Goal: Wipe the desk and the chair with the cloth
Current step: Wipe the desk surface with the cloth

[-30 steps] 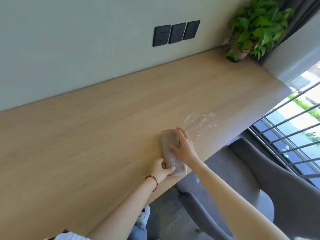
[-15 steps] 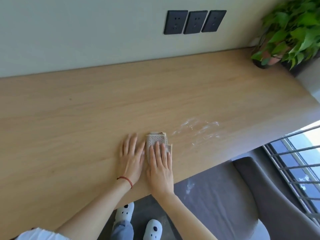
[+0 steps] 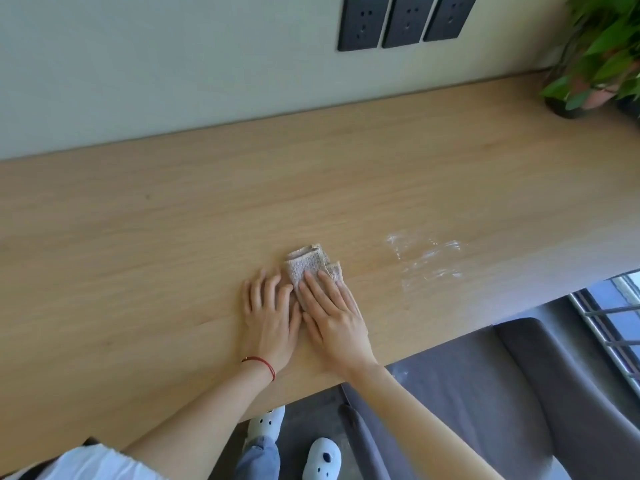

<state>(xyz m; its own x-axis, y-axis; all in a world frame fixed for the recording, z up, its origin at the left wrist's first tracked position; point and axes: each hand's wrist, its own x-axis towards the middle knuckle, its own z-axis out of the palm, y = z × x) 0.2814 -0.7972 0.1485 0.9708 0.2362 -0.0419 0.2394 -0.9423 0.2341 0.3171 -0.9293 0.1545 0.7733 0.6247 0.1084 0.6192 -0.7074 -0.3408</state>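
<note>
Seen from above: a person leans over a long wooden desk [image 3: 173, 258] set against a pale wall.
Cloth: a small beige textured cloth [image 3: 306, 263], folded, lies flat on the desk near its front edge, its far corner poking out beyond the fingertips.
Right hand: the right hand [image 3: 332, 317] lies palm down on the cloth, fingers extended and close together, pressing it to the wood.
Left hand: the left hand [image 3: 268, 317] lies flat on the bare desk just beside the cloth, fingers slightly spread, thumb side touching the right hand; a red string bracelet [image 3: 261, 363] circles the wrist.
Smear: a whitish smear [image 3: 424, 256] marks the desk to the right of the cloth, apart from it.
Chair: a grey upholstered chair [image 3: 485, 393] stands below the desk's front edge at right.
Background: three dark wall sockets [image 3: 405, 20] above the desk; a potted plant [image 3: 599, 64] at its far right end.
Floor: two white slippers [image 3: 322, 459] show under the desk edge.
</note>
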